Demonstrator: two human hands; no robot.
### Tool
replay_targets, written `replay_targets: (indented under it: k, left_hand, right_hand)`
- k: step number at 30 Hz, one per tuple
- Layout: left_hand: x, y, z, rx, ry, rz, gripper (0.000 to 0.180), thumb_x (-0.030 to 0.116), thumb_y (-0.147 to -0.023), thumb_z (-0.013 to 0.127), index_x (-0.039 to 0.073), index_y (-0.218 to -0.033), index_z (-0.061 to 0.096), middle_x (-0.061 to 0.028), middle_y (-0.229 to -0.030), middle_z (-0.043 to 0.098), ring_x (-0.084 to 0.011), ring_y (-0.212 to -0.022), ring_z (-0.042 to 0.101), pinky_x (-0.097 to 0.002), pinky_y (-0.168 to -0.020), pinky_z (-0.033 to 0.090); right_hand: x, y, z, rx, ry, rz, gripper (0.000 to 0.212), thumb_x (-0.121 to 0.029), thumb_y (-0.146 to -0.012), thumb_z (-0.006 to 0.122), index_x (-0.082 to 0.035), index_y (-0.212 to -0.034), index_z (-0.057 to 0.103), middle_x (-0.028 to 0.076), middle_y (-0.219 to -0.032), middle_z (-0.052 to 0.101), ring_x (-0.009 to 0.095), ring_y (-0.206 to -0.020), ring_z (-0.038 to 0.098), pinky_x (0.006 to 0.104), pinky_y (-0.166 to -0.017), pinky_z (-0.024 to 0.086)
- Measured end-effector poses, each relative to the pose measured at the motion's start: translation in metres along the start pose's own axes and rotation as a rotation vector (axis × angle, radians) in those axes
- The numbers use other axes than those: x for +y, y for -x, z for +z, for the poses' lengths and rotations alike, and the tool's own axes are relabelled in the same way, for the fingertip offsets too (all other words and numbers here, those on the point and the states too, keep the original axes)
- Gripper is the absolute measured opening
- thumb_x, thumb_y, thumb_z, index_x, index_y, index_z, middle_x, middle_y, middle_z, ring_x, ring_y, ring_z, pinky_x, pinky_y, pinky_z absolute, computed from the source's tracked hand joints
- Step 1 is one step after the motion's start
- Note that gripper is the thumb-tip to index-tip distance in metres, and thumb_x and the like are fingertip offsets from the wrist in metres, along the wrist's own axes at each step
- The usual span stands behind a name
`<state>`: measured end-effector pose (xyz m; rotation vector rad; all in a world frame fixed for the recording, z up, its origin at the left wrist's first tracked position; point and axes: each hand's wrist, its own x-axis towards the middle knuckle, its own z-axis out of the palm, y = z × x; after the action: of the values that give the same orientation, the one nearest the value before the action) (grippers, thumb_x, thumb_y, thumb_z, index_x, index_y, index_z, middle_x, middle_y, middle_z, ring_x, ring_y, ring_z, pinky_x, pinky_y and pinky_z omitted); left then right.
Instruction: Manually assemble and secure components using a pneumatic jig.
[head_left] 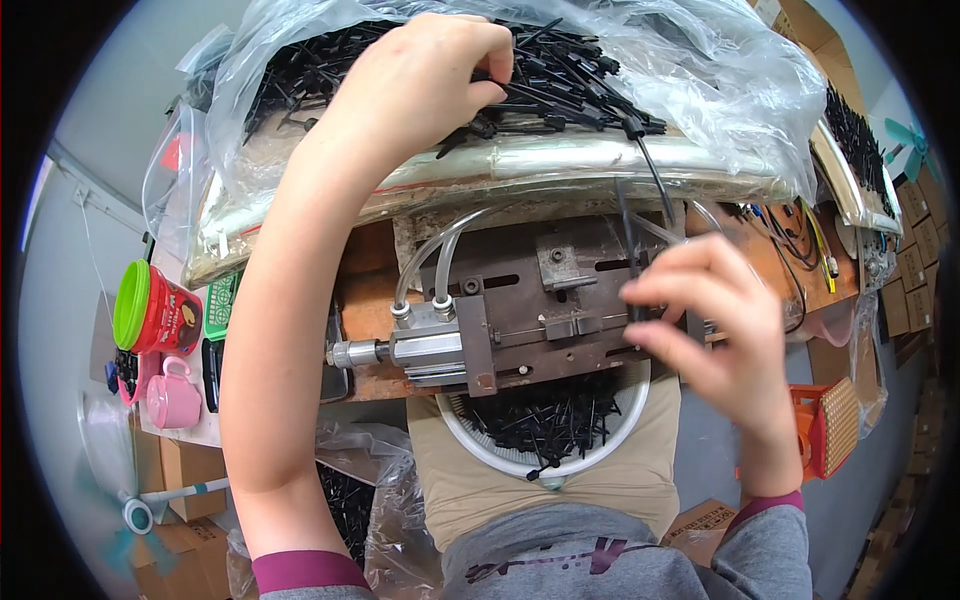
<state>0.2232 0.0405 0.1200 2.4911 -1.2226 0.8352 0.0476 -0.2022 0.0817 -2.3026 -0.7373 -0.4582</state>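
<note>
My left hand (pixel 425 85) reaches over a heap of thin black rods with thicker collars (pixel 565 75). Its thumb and forefinger curl together among them; what they pinch is unclear. My right hand (pixel 715 320) is at the right end of a dark metal fixture (pixel 515 290), slightly blurred. Between its thumb and fingers stands a thin black rod (pixel 630 235), partly smeared. Another black rod (pixel 655 175) hangs over the edge of the heap. On the fixture sit a small metal block (pixel 565 262) and a silver air cylinder (pixel 430 352) fed by clear tubes (pixel 445 262).
The heap lies in clear plastic sheeting (pixel 700 70). A white basket (pixel 445 420) of black pieces rests on my lap under the fixture. Leftward are a red tub (pixel 170 315) and pink mug (pixel 173 395). Cables (pixel 795 235) lie right, above an orange stool (pixel 825 430).
</note>
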Motion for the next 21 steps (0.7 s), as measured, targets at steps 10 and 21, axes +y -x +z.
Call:
replay_targets:
  k: [10, 21]
  left_hand:
    - [0.063, 0.003, -0.049, -0.059, 0.389, -0.532, 0.017, 0.014, -0.084, 0.078, -0.002, -0.091, 0.075, -0.0073, -0.072, 0.070, -0.0087, -0.060, 0.061, -0.0220, -0.058, 0.049]
    - [0.053, 0.035, -0.068, 0.018, 0.791, -0.712, 0.026, 0.017, -0.084, 0.079, -0.002, -0.101, 0.072, -0.0108, -0.090, 0.070, -0.0138, -0.067, 0.066, -0.0233, -0.063, 0.054]
  right_hand:
    - [-0.009, 0.079, 0.066, -0.115, 0.230, -0.031, 0.018, -0.004, -0.080, 0.065, 0.003, -0.097, 0.063, 0.024, -0.133, 0.060, 0.020, -0.077, 0.067, 0.0285, -0.066, 0.053]
    - [-0.013, 0.061, 0.066, -0.141, 0.398, 0.010, 0.022, -0.010, -0.076, 0.075, -0.006, -0.095, 0.064, 0.010, -0.131, 0.066, 0.014, -0.048, 0.048, 0.0265, -0.050, 0.045]
